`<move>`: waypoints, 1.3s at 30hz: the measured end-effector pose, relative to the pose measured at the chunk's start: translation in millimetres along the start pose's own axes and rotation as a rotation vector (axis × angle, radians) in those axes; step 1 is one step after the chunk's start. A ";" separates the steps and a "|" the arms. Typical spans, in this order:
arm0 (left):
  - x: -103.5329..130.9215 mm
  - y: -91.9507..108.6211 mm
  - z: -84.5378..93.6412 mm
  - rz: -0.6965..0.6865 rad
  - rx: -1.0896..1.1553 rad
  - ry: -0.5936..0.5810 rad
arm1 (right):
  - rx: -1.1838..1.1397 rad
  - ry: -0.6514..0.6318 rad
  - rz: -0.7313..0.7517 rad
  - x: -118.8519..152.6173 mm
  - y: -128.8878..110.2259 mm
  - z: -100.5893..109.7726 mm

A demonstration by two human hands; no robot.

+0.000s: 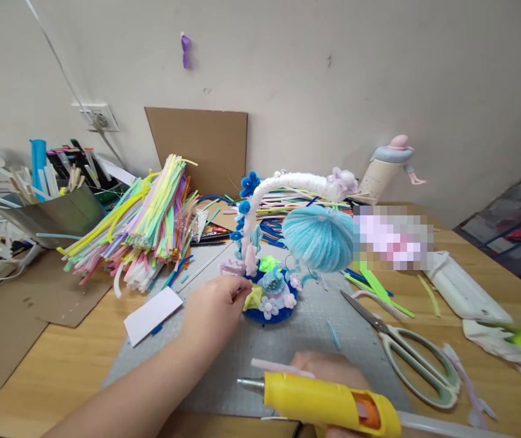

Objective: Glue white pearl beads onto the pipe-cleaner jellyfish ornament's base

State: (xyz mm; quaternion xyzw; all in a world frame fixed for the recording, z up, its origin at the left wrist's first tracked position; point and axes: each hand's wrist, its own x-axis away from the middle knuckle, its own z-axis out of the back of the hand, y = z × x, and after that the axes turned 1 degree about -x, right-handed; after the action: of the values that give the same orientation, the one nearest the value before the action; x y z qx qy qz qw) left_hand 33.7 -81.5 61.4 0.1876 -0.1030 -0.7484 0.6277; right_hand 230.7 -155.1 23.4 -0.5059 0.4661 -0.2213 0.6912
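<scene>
Touching the yellow piece (253, 296) on the blue base (265, 314) over the gray mat (160, 371), the left hand (212, 307) has its fingers pinched together; the right hand's (333, 370) fingers curl around the yellow glue gun (318, 398).

Wood table (73, 353). On it: grey mat (224, 377) under left fingers (241, 296); cardboard (7, 328) well left of them; white case (468, 292) well right; scissors (381, 326) right, nearer than the case, straddling mat edge.
</scene>
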 end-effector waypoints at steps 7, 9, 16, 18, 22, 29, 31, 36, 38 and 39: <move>11.4 -15.8 -5.8 0.093 0.139 0.012 | 0.021 -0.056 -0.090 -5.6 -0.6 4.1; 9.3 -24.5 -5.4 0.158 0.229 0.032 | 0.043 -0.047 -0.058 -3.7 5.2 3.5; -2.1 -39.1 -10.2 0.196 0.398 0.043 | 0.083 -0.003 0.088 -0.8 16.2 2.1; -3.8 -39.2 -11.3 0.187 0.423 0.024 | 0.127 -0.040 0.000 -1.8 7.0 5.6; -6.4 -38.8 -12.1 0.184 0.432 -0.001 | 0.153 -0.103 -0.028 -3.5 -6.2 11.5; -9.3 -44.4 -17.2 0.131 0.383 -0.010 | 0.150 -0.128 -0.089 -6.5 -7.0 13.0; -9.1 -46.4 -19.0 0.101 0.356 -0.004 | 0.152 -0.136 -0.104 -7.7 -7.0 13.2; -7.9 -48.3 -21.7 0.042 0.306 0.010 | 0.121 -0.081 -0.094 -5.2 -6.3 10.8; -8.1 -48.2 -22.1 0.030 0.293 0.016 | 0.109 -0.066 -0.099 -3.4 -6.0 9.3; -8.4 -48.1 -22.2 0.026 0.286 0.020 | 0.100 -0.057 -0.108 -2.9 -5.8 8.7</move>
State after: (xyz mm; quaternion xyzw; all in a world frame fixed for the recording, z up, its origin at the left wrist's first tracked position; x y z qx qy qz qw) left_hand 0.6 -62.3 23.7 0.2811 -0.2048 -0.7160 0.6053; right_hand 237.8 -150.8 30.3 -0.5011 0.4066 -0.2666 0.7159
